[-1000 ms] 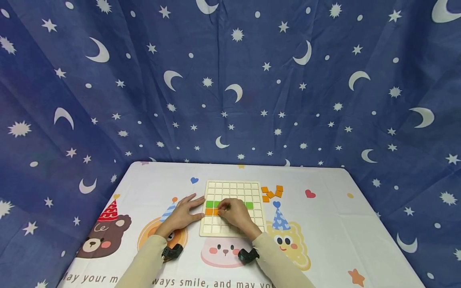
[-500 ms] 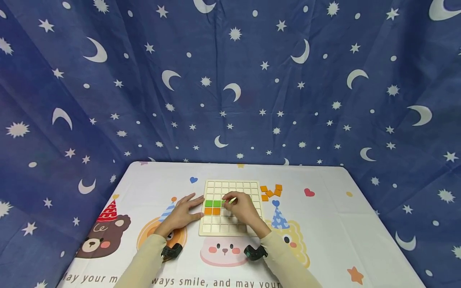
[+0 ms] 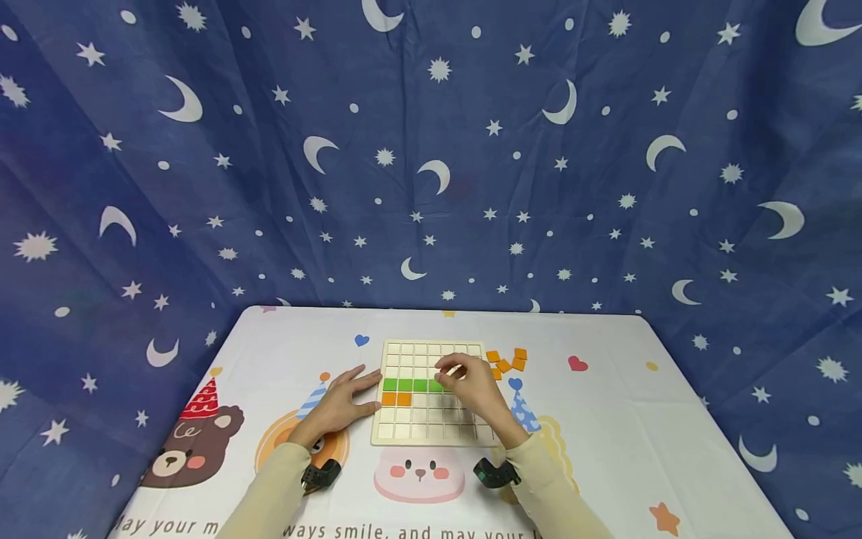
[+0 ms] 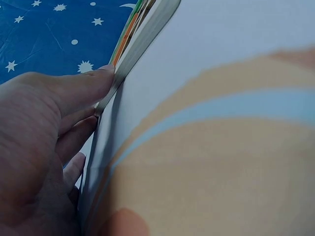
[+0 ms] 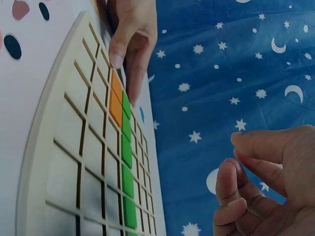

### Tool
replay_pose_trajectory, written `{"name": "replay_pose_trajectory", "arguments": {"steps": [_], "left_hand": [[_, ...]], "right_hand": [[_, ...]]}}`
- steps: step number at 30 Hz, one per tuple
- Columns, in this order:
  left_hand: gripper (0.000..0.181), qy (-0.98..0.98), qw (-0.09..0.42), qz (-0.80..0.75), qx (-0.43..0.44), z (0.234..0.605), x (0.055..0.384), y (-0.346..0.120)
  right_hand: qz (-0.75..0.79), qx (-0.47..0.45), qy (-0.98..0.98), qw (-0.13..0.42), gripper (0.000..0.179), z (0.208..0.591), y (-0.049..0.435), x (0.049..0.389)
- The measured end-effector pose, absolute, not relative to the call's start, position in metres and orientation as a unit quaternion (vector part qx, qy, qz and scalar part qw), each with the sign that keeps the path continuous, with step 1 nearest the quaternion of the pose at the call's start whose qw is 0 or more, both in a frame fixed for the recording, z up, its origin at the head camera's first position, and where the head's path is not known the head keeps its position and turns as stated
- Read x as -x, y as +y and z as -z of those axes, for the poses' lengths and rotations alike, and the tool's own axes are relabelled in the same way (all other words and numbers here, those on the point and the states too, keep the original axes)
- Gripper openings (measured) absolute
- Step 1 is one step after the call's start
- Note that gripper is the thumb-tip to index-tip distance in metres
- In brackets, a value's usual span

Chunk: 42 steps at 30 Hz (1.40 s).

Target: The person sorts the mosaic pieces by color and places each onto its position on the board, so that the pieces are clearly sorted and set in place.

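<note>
A square pale wooden grid board [image 3: 431,432] lies on the table. Across its middle runs a row of green square tiles [image 5: 126,147], partly covered by my right hand in the head view. Below the row's left end, two orange tiles [image 3: 396,400] sit side by side in their cells. My left hand [image 3: 341,400] rests at the board's left edge, fingers extended, thumb touching the rim [image 4: 129,64]. Over the board's right half hovers my right hand [image 3: 475,383], its fingers loosely bent. The right wrist view shows a gap between its thumb and fingertips [image 5: 239,140], holding nothing.
Several loose orange tiles [image 3: 504,366] lie beside the board's upper right corner. A white cloth [image 3: 592,427] printed with cartoon animals covers the table. Behind it hangs a blue curtain [image 3: 431,180] with moons and stars.
My right hand has lifted off the second orange tile and moved right across the board, uncovering more of the green row. My left hand has stayed at the board's edge.
</note>
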State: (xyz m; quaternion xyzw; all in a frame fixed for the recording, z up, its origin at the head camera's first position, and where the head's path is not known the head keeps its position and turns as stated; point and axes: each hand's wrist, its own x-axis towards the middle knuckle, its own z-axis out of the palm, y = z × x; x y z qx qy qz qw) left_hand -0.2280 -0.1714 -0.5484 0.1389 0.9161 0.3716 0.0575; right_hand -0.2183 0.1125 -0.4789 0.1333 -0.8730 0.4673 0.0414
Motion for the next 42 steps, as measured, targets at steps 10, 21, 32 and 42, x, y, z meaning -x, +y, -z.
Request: {"name": "replay_pose_trajectory", "arguments": {"steps": [10,21,32,42], "left_hand": [[0.064,0.92,0.057,-0.364,-0.135,0.549,0.23,-0.171],[0.065,0.92,0.061,-0.361,-0.137,0.553,0.232,-0.175],[0.064,0.921,0.055,-0.358,-0.14,0.546,0.234,-0.175],[0.064,0.92,0.06,-0.361,-0.142,0.55,0.232,-0.174]], "right_hand": [[-0.468,-0.095,-0.877,0.047,0.015,0.477,0.141,0.224],[-0.454,-0.066,-0.886,0.064,0.018,0.489,0.182,0.232],[-0.419,-0.025,-0.905,0.067,0.021,0.493,0.213,0.242],[-0.393,-0.003,-0.917,0.066,0.023,0.504,0.229,0.246]]}}
